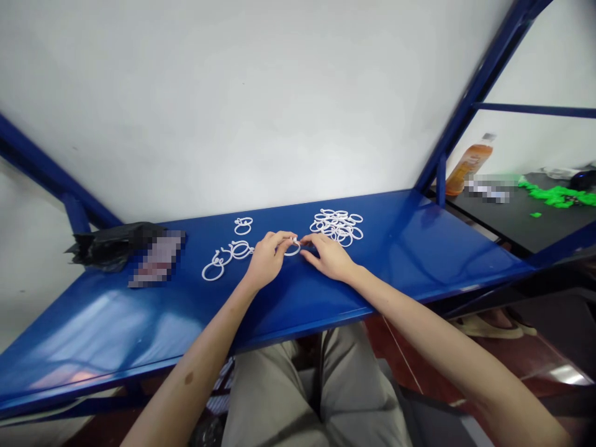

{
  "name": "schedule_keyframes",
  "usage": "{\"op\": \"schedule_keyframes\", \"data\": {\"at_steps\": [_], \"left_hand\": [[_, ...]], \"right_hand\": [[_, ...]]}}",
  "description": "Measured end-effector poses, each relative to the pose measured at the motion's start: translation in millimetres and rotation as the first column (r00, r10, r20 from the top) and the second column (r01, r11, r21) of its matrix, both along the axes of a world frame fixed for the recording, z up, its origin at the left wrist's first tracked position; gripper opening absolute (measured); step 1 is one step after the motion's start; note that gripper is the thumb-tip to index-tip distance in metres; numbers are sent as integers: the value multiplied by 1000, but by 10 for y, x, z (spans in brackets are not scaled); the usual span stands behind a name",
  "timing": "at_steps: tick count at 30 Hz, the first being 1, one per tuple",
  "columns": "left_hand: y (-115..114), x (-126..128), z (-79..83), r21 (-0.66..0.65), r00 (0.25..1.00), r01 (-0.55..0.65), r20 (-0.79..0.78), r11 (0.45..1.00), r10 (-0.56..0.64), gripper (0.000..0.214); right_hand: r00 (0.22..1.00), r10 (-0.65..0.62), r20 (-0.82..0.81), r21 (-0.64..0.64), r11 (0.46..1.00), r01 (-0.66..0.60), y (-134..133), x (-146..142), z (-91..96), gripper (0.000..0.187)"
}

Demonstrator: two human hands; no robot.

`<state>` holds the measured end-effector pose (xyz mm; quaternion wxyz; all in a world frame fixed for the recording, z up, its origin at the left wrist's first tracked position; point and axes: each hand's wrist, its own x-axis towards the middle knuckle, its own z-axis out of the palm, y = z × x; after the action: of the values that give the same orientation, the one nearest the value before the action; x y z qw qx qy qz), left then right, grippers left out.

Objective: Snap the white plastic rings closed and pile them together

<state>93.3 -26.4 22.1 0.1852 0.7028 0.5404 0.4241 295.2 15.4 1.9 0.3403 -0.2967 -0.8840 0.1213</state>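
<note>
Khaki-clad knees sit lowest in view, under two bare forearms reaching onto the blue shelf (410,248). Left hand (267,257) and right hand (328,256) meet at its middle, fingertips pressed together on one white ring (293,248), each pinching a side of it just above the surface. It looks like thin plastic: light, springy rather than stiff, smooth enough to slip, and likely to snap if bent hard, so a hold on the rim at opposite sides, near its small clasp, seems best. Just beyond the right hand lies a heap of loose rings (338,226). Left of the left hand, linked rings (228,257) trail across the shelf, with a small pair (243,225) behind them. Farther left rests a black bag (112,245). Well off to the right, an orange bottle (468,164) stands by green pieces (556,195).
</note>
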Motion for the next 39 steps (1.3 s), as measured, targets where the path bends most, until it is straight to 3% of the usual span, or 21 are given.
{"op": "schedule_keyframes", "data": {"at_steps": [5,11,16,26,29,32,35,39], "left_hand": [[28,21,-36,-153,939,102,342,983,-44,34],[68,21,-108,-173,849,193,523,966,-76,40],[42,6,-91,-211,843,298,515,931,-153,37],[-34,-64,-10,-264,862,407,426,874,-273,28],[-19,-61,1,-237,882,361,402,902,-247,29],[-7,-60,20,-162,936,219,314,962,-160,34],[-6,-71,29,-128,967,122,240,984,-89,34],[-12,-44,14,-104,975,127,196,986,-104,34]], "right_hand": [[973,31,-227,-221,972,-83,15,18,-6,14],[963,79,-258,-203,970,-135,-7,-7,-16,13],[976,93,-199,-33,994,-102,-1,-15,-38,12],[978,206,41,147,967,-209,-51,4,-66,21],[990,141,-11,158,978,-138,-13,12,-36,21],[989,0,-146,150,988,22,94,85,-4,17],[962,-117,-247,129,980,152,202,187,2,13],[967,-103,-233,110,985,132,220,206,-19,10]]}}
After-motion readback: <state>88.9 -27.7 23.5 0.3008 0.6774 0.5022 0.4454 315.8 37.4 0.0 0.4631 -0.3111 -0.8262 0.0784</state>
